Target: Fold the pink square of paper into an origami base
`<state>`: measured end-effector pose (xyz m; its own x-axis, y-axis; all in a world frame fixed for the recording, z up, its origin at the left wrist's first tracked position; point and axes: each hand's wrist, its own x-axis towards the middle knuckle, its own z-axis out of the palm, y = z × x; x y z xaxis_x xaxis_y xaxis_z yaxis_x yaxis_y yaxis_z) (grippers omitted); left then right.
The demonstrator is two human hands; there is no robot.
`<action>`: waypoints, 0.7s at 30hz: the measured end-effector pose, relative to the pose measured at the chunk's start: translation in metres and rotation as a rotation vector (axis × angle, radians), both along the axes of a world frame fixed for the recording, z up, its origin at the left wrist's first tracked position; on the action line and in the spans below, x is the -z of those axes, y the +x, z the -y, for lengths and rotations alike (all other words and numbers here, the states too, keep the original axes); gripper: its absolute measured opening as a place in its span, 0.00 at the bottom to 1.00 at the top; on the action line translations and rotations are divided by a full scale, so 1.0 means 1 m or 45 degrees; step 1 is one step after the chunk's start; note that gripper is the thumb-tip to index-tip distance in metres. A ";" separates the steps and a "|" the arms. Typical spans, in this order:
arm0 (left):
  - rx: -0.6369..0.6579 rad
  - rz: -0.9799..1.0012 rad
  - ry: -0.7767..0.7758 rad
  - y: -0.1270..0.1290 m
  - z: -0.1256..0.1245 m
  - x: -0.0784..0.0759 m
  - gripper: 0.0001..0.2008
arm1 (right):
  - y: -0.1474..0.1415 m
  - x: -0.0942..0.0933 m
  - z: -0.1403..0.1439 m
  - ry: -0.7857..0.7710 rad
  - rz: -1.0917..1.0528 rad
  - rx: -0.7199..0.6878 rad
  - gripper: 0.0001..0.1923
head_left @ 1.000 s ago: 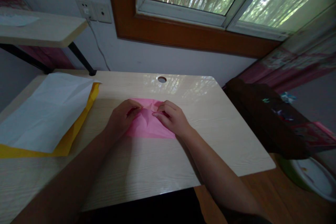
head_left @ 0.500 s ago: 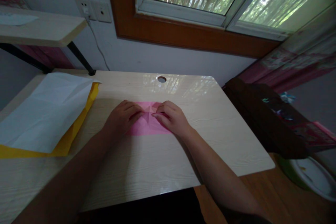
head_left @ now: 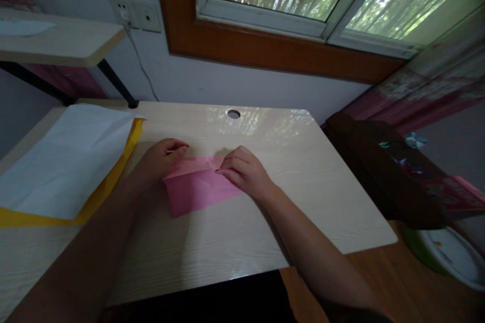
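A sheet of pink paper (head_left: 202, 192) lies on the desk in front of me, with a crease running across it and its left end turned toward me. My right hand (head_left: 242, 169) pinches the paper at its right part, thumb on the near side of the crease. At the paper's far left corner is my left hand (head_left: 162, 159), its thumb and fingers closed together. A thin pale edge shows between those fingers; the exact grip there is partly hidden by the hand.
White paper (head_left: 71, 156) overlies a yellow sheet (head_left: 109, 186) on the left of the desk (head_left: 314, 186). A raised shelf (head_left: 87, 48) stands at the back left. The desk has a cable hole (head_left: 234, 114) near the wall. A white-and-green tub (head_left: 450, 252) sits on the floor at right.
My left hand has moved left and away from me, apart from the right hand. The pink paper has turned, its left end swinging left and nearer me. My right hand stays nearly in place.
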<state>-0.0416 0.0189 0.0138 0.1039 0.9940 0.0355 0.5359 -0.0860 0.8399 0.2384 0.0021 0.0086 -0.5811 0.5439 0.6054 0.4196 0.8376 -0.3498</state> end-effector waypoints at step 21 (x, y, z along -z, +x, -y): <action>0.503 0.219 -0.268 -0.001 0.012 -0.001 0.25 | -0.001 -0.012 0.022 0.326 0.039 -0.044 0.06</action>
<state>-0.0430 0.0073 0.0145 0.4851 0.8672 -0.1127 0.3484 -0.0735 0.9345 0.2376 -0.0203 0.0205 -0.6168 0.3544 0.7028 0.3959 0.9114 -0.1121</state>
